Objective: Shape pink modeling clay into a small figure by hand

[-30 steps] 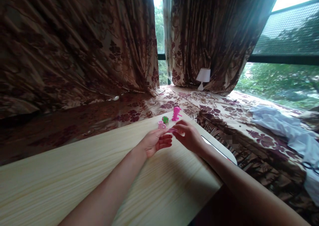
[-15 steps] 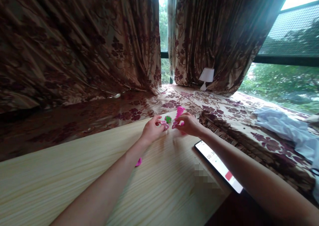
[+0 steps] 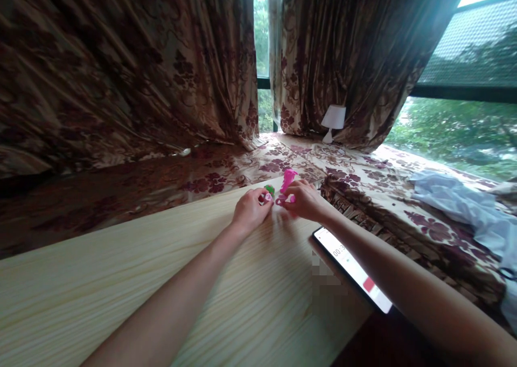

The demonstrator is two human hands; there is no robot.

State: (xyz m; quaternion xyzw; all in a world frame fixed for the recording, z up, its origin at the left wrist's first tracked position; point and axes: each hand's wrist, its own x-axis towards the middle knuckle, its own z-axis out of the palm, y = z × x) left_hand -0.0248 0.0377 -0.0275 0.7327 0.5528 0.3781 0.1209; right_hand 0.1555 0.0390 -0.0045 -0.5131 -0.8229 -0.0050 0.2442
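Note:
My left hand (image 3: 251,209) is closed, its thumb and fingers pinching a small light-pink plastic piece (image 3: 268,197). Close beside it, my right hand (image 3: 305,200) is closed on another small pink plastic piece (image 3: 279,200); its exact kind is too small to make out. A green and pink ball-like thing (image 3: 269,188) lies just beyond my left fingertips, partly hidden by them. Behind my right fingers stands a bright pink plastic piece (image 3: 288,178) with a wider top. Its lower part is hidden by that hand.
Both forearms reach over a pale wooden table (image 3: 202,286). A phone (image 3: 351,270) showing a running timer lies under my right forearm. Past the table is a floral-covered ledge (image 3: 299,151) with a small white lamp (image 3: 333,120), curtains (image 3: 161,60) and white cloth (image 3: 452,205).
My left hand has moved slightly right and turned, covering more of its pink piece and the green ball. The magenta piece near my left forearm is now out of sight behind it.

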